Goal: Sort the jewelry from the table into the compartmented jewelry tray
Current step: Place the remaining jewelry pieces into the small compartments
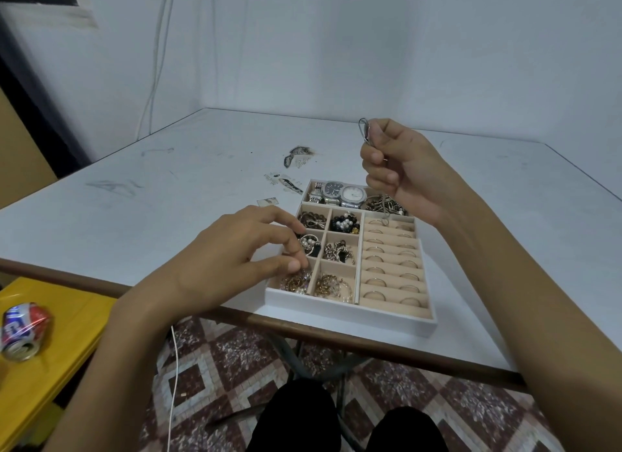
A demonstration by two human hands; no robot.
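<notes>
A white jewelry tray (350, 312) with beige compartments lies at the table's near edge. Watches (340, 193) fill its back row, beaded and gold pieces its left cells, and rings (392, 269) sit in the slotted rows on the right. My right hand (400, 168) is raised above the tray's back right and pinches a thin silver chain (367, 133), whose lower end dangles to about the ring rows. My left hand (242, 253) hovers over the tray's left side, fingertips bent down at the near-left cell of gold chains (296, 281). Whether it holds anything is hidden.
The white table (168, 182) is scuffed, with peeled patches (298, 155) behind the tray. A yellow stool (50, 350) with a crushed can (25, 330) stands at the lower left. A white cable (173, 384) hangs below the table. My knees show above a patterned floor.
</notes>
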